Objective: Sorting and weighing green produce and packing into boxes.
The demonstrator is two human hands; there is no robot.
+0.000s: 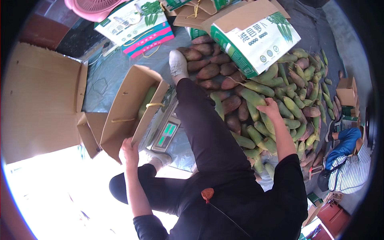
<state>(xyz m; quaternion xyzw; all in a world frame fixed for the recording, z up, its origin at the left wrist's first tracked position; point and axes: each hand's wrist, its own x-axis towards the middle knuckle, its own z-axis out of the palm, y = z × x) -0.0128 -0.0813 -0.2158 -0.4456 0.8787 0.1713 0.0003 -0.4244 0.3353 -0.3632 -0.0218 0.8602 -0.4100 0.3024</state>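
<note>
Two hands are at work: my right hand [269,107] rests on the heap of green and purplish-brown radishes [276,100], its fingers curled down over one green radish [256,97] at the heap's near edge; whether they grip it I cannot tell. That heap spreads over the grey ground sheet [108,72], right of my outstretched leg [204,124]. Left of the heap, my left hand [130,150] pinches the lower flap of an open cardboard box [128,108], which sits tilted on a weighing scale [166,134] with green radishes inside. Beyond the heap lie printed cartons [256,36]. Right of the heap, another person [348,160] crouches.
</note>
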